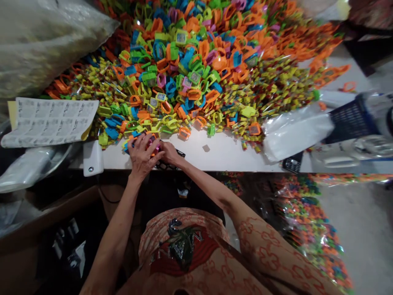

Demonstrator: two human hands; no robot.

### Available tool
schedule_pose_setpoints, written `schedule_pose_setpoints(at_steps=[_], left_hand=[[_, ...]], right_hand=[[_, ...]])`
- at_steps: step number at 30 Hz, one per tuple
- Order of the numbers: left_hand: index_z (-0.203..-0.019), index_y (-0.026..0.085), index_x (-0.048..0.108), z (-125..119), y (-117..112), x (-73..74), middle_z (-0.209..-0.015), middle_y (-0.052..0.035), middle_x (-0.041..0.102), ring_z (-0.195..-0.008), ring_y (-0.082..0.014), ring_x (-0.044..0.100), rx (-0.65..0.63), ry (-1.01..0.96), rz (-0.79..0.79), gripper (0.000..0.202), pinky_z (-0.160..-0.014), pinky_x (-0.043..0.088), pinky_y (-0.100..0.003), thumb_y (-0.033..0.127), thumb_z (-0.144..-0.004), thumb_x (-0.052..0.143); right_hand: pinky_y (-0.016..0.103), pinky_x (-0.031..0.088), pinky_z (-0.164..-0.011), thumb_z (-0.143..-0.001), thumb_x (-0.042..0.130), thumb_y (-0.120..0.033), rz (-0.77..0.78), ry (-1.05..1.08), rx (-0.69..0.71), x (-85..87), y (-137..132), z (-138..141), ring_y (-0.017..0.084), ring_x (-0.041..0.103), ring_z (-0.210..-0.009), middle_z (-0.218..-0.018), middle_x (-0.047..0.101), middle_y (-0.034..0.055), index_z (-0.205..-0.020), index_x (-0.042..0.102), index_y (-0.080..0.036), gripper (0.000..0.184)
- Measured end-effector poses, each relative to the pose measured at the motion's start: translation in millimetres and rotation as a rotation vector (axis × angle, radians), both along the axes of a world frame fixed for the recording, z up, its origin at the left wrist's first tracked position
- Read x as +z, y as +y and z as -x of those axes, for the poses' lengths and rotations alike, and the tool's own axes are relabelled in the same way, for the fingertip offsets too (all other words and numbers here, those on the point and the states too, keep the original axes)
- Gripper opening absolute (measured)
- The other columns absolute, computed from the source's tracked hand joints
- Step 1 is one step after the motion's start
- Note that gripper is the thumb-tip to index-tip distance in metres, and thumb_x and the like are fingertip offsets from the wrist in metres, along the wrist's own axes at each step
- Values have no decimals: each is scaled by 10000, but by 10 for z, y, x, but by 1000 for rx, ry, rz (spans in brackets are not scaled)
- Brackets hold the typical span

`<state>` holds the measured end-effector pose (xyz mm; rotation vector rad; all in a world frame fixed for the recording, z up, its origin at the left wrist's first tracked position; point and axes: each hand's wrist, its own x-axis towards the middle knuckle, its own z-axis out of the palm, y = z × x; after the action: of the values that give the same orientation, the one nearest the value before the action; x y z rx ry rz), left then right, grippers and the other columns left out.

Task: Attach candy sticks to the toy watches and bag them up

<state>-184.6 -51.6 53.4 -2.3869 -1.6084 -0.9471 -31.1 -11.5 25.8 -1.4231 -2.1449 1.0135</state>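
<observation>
Both hands meet at the near edge of a white table (221,155). My left hand (140,155) is curled, fingers wrapped over a small pink and orange plastic piece (152,143) at the foot of the heap. My right hand (170,153) presses in beside it, fingers closed against the same piece, above a black object (172,164) at the table's edge. A huge pile of colourful plastic toy watches (190,61) covers the table behind the hands.
A printed sticker sheet (49,121) lies at the left, beside a large clear bag (39,45). A clear plastic bag (294,131), a black calculator (292,164) and a blue basket (350,119) sit at the right. Bags of sorted toys (310,221) lie on the floor.
</observation>
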Motion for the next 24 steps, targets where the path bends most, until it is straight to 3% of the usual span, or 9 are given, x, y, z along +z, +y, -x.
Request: schedule_pose_setpoints(at_steps=[4,6,9,11,14,17,20,22,24], left_hand=[[-1170,320,739,52,3,10,-1334,-63,715,-1271,-294,625,-17,12,-61,266,-1154,314,-539,449,-962,635],[-1134,315,751,67,-1,11,-1305,-63,731,-1257,-293,637,-25,-2,-84,231,-1145,326,-528,419,-953,652],[-1108,307,760,55,0,28,-1327,-64,722,-1268,-295,636,-30,5,-91,213,-1131,349,-512,404,-947,660],[-1110,300,762,37,6,50,-1381,-71,692,-1280,-299,632,-22,26,-80,217,-1136,350,-513,396,-952,649],[-1137,295,755,26,6,72,-1423,-83,663,-1298,-306,622,-10,41,-50,242,-1158,332,-527,399,-956,633],[-1149,287,741,36,-9,60,-1427,-93,658,-1333,-308,599,-14,17,-6,260,-1179,316,-536,413,-955,624],[-1110,275,732,32,-18,32,-1411,-98,670,-1338,-306,599,-8,-27,0,241,-1177,328,-537,419,-955,618],[-1095,271,726,19,-13,22,-1402,-98,675,-1336,-306,602,1,-50,9,233,-1175,335,-538,421,-958,612],[-1095,266,719,6,-6,24,-1405,-99,673,-1341,-308,599,6,-63,32,238,-1180,334,-539,426,-957,610]], right_hand=[[231,415,-690,-838,661,-168,97,22,97,143,173,-213,164,621,-786,-848,727,26,-926,753,-141,131],[235,445,-741,-898,630,-175,22,-71,-37,242,380,-462,167,651,-850,-944,750,50,-1003,763,-137,174],[328,471,-826,-961,564,-169,-145,-333,-332,331,738,-798,247,658,-1005,-1173,718,187,-1126,738,-79,256],[377,470,-865,-924,617,-135,-164,-396,-350,330,925,-897,302,644,-1075,-1236,683,247,-1119,735,-49,243],[378,470,-874,-851,730,-138,-151,-383,-332,290,1064,-901,311,643,-1055,-1129,706,245,-982,747,-57,155],[361,472,-834,-812,788,-195,-118,-325,-402,287,1052,-916,285,649,-984,-975,709,216,-861,715,-70,153],[321,476,-719,-822,728,-228,-89,-267,-450,313,905,-943,231,647,-838,-862,689,139,-849,676,-111,131],[283,461,-621,-794,663,-186,7,-78,-417,308,734,-875,175,607,-682,-761,659,54,-898,655,-139,114],[256,446,-568,-725,613,-141,172,233,-336,265,534,-710,137,547,-581,-679,617,-13,-944,640,-155,221]])
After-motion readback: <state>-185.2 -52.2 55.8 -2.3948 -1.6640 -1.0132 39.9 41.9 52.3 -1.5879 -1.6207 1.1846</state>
